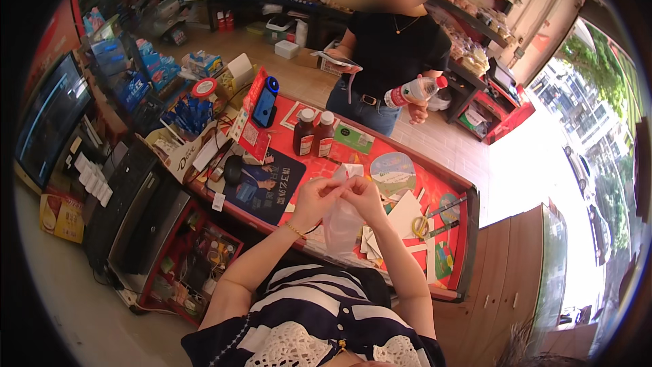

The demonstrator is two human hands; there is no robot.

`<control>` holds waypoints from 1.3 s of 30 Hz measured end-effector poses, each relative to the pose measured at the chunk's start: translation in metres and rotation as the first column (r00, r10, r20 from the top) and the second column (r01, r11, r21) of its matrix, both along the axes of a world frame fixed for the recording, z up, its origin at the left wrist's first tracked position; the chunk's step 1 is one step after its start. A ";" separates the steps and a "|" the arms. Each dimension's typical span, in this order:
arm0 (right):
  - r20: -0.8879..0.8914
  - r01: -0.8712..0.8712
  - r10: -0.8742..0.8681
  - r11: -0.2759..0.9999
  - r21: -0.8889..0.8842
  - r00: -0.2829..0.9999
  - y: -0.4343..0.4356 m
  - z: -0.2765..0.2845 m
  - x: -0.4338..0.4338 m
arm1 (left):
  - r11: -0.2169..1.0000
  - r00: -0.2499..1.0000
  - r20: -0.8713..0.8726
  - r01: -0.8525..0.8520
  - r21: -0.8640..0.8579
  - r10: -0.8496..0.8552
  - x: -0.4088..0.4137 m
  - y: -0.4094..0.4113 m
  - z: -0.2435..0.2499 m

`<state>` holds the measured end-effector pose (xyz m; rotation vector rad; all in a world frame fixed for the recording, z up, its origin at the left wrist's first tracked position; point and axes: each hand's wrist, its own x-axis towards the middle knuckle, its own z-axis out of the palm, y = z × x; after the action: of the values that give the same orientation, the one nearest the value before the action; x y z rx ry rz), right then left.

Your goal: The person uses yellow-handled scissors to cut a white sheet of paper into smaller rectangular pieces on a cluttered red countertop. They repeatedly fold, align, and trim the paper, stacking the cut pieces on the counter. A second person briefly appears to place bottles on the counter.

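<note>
My left hand [318, 201] and my right hand [362, 198] meet above the red counter [310, 237], pinching the top of a thin translucent plastic bag [342, 229] between fingertips. The bag hangs down below them and looks flat. Just beyond my hands, two dark brown bottles with red and white labels, a left one [304, 135] and a right one [324, 135], stand upright side by side. Across the counter a person [392, 56] in a black top holds a phone [340, 60] and a clear plastic bottle with a red cap [416, 92].
A dark mat [265, 183] and an upright phone-like device [265, 104] are on the counter's left. Yellow-handled scissors [422, 225], cards and a round fan-shaped card [392, 173] lie to the right. A monitor [53, 117] stands far left; a wooden cabinet [501, 260] is at right.
</note>
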<state>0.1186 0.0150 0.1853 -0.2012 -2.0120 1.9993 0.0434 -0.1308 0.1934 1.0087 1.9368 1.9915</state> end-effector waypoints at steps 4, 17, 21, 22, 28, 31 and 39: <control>-0.040 0.044 -0.038 0.987 0.156 0.998 -0.007 -0.005 -0.007 | 0.998 0.982 0.186 -0.050 0.024 0.045 -0.006 0.003 -0.023; -0.005 0.063 -0.079 0.824 -0.563 0.997 -0.010 -0.029 -0.019 | 0.964 0.948 -0.178 -0.256 0.072 0.265 -0.009 0.014 -0.019; 0.025 0.141 -0.172 0.708 -0.692 0.985 -0.001 -0.038 -0.023 | 0.961 0.957 -0.094 -0.272 0.048 0.276 -0.017 0.013 -0.021; 0.027 0.152 -0.187 0.703 -0.695 0.982 0.006 -0.043 -0.021 | 0.953 0.945 -0.128 -0.296 0.058 0.301 -0.021 0.012 -0.023; 0.036 0.223 -0.381 0.461 -0.859 0.924 0.080 -0.047 -0.018 | 0.917 0.911 -0.108 -0.393 0.064 0.398 -0.063 -0.023 -0.068; 0.042 0.275 -0.396 0.552 -0.787 0.917 0.104 -0.050 -0.020 | 0.914 0.910 -0.183 -0.393 -0.097 0.372 -0.067 -0.040 -0.094; 0.068 0.294 -0.287 0.948 -0.124 0.956 0.074 -0.040 -0.070 | 0.977 0.660 -0.751 -0.180 -0.111 0.036 -0.037 0.016 -0.015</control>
<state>0.0484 0.0893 0.1449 -0.5477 -1.7565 1.9532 0.0061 -0.1144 0.1783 1.9227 2.5488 1.5011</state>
